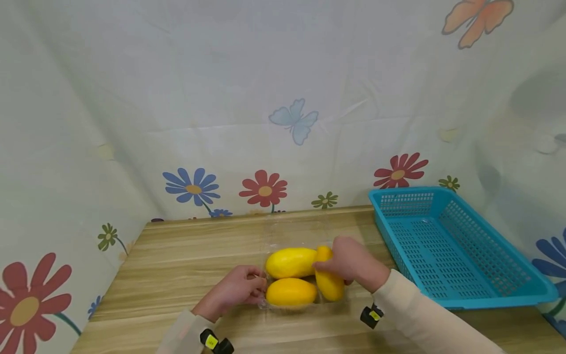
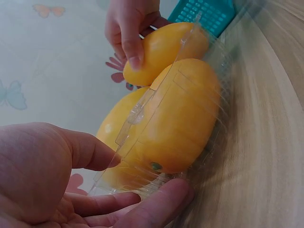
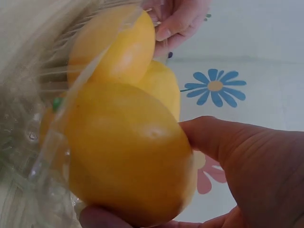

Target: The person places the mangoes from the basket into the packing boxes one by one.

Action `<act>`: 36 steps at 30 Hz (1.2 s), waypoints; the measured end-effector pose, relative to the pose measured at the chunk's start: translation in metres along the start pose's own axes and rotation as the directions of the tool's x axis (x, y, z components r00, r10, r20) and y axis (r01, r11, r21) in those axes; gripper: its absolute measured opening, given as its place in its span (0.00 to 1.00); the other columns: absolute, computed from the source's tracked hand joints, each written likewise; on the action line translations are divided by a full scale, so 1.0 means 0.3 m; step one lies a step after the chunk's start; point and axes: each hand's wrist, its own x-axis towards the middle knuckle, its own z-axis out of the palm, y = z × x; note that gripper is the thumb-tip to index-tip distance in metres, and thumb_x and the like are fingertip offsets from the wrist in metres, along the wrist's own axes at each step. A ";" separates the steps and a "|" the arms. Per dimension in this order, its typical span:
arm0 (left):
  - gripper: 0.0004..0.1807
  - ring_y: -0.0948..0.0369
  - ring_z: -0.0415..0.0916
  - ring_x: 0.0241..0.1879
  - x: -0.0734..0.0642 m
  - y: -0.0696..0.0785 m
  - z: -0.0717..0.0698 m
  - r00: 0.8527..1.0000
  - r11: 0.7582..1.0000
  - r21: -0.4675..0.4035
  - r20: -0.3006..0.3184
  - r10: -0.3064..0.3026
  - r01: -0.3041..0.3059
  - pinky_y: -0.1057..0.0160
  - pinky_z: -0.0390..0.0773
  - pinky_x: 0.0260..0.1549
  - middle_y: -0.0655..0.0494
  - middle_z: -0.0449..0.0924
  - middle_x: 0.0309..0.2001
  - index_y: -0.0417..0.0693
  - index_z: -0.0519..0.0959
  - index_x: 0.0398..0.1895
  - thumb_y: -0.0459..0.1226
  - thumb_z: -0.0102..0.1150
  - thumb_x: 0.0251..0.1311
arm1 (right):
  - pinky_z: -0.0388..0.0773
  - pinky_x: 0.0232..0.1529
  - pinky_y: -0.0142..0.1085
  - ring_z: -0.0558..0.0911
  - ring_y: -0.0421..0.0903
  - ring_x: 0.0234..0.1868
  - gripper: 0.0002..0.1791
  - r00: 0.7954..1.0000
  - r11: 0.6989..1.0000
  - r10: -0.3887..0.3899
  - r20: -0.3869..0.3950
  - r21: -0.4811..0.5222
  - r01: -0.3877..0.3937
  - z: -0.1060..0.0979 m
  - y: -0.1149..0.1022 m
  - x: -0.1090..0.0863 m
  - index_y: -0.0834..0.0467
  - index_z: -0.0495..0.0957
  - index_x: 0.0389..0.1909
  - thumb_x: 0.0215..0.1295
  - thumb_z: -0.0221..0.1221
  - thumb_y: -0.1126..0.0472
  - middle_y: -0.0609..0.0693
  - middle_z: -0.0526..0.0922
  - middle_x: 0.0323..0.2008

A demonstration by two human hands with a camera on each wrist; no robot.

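Note:
A clear plastic clamshell box (image 2: 137, 111) sits on the table, holding yellow mangoes. One mango (image 1: 289, 263) lies at the back and another mango (image 1: 291, 292) in front of it. My left hand (image 1: 240, 286) pinches the box's left edge, thumb at the rim and fingers low on the outside. At the box's right end, my right hand (image 1: 351, 261) grips a mango (image 3: 128, 152) between thumb and fingers. A green stem end (image 3: 57, 103) shows through the plastic beside that mango; whether it belongs to a further mango underneath I cannot tell.
The box's transparent lid (image 1: 298, 231) lies folded back toward the wall. A blue plastic basket (image 1: 442, 255) stands to the right, close to my right forearm. Behind the wooden table (image 1: 185, 255) hangs a flowered curtain (image 1: 221, 88).

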 end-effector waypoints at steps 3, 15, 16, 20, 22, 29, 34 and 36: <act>0.20 0.60 0.83 0.34 0.000 -0.003 0.003 1.000 1.000 -0.017 0.007 0.006 -0.006 0.62 0.89 0.37 0.45 0.85 0.41 0.30 0.74 0.59 0.37 0.55 0.70 | 0.74 0.16 0.31 0.76 0.46 0.15 0.23 0.998 0.995 -0.058 -0.040 -0.084 0.054 0.017 -0.007 -0.008 0.59 0.74 0.28 0.58 0.70 0.44 0.51 0.76 0.20; 0.20 0.61 0.83 0.34 -0.004 -0.002 0.006 1.000 1.000 -0.020 0.007 -0.008 0.008 0.62 0.89 0.38 0.46 0.84 0.41 0.31 0.74 0.59 0.37 0.54 0.71 | 0.70 0.15 0.30 0.75 0.45 0.12 0.22 0.996 0.986 -0.070 -0.058 -0.157 0.060 0.022 0.016 -0.002 0.58 0.74 0.24 0.63 0.67 0.45 0.48 0.73 0.13; 0.20 0.60 0.83 0.34 -0.006 -0.002 0.006 1.000 1.000 -0.018 0.005 -0.007 0.007 0.62 0.89 0.38 0.46 0.84 0.41 0.31 0.74 0.59 0.37 0.54 0.71 | 0.70 0.15 0.30 0.75 0.45 0.12 0.22 0.997 0.987 -0.063 -0.054 -0.150 0.055 0.021 0.019 0.000 0.58 0.74 0.24 0.64 0.67 0.45 0.48 0.73 0.14; 0.19 0.60 0.83 0.34 -0.009 -0.004 0.007 1.000 1.000 -0.011 0.000 -0.003 0.003 0.62 0.89 0.38 0.46 0.84 0.41 0.31 0.74 0.57 0.36 0.54 0.71 | 0.70 0.16 0.30 0.74 0.46 0.13 0.21 0.997 0.991 -0.064 -0.050 -0.120 0.058 0.024 0.035 0.008 0.59 0.75 0.26 0.65 0.66 0.46 0.50 0.74 0.15; 0.18 0.61 0.83 0.34 -0.009 -0.006 0.007 1.000 1.000 -0.008 -0.002 -0.001 0.001 0.62 0.89 0.37 0.46 0.84 0.41 0.31 0.75 0.57 0.36 0.54 0.71 | 0.71 0.17 0.31 0.74 0.46 0.15 0.21 0.996 0.993 -0.070 -0.052 -0.100 0.065 0.024 0.042 0.011 0.59 0.76 0.27 0.65 0.66 0.46 0.50 0.75 0.17; 0.18 0.61 0.83 0.34 -0.008 -0.010 0.007 1.000 1.000 -0.011 0.000 0.004 -0.004 0.62 0.89 0.38 0.47 0.84 0.41 0.31 0.75 0.57 0.37 0.53 0.71 | 0.78 0.28 0.35 0.77 0.46 0.28 0.25 0.997 0.997 -0.057 -0.044 -0.046 0.055 0.011 0.073 0.030 0.63 0.79 0.42 0.65 0.65 0.42 0.53 0.81 0.31; 0.18 0.61 0.82 0.34 -0.010 -0.009 0.006 1.000 1.000 -0.017 0.003 0.004 -0.004 0.62 0.88 0.37 0.47 0.84 0.41 0.32 0.75 0.56 0.37 0.53 0.72 | 0.82 0.35 0.38 0.78 0.47 0.34 0.33 0.999 1.000 -0.019 -0.039 0.022 0.020 0.005 0.112 0.043 0.65 0.76 0.54 0.67 0.63 0.39 0.56 0.84 0.41; 0.18 0.61 0.82 0.34 -0.011 -0.006 0.006 1.000 1.000 -0.016 0.000 0.002 -0.002 0.62 0.88 0.37 0.47 0.84 0.41 0.32 0.75 0.56 0.37 0.53 0.72 | 0.82 0.36 0.39 0.79 0.47 0.36 0.34 0.999 0.997 -0.001 -0.035 0.074 0.003 0.005 0.134 0.054 0.65 0.76 0.55 0.67 0.62 0.38 0.56 0.84 0.43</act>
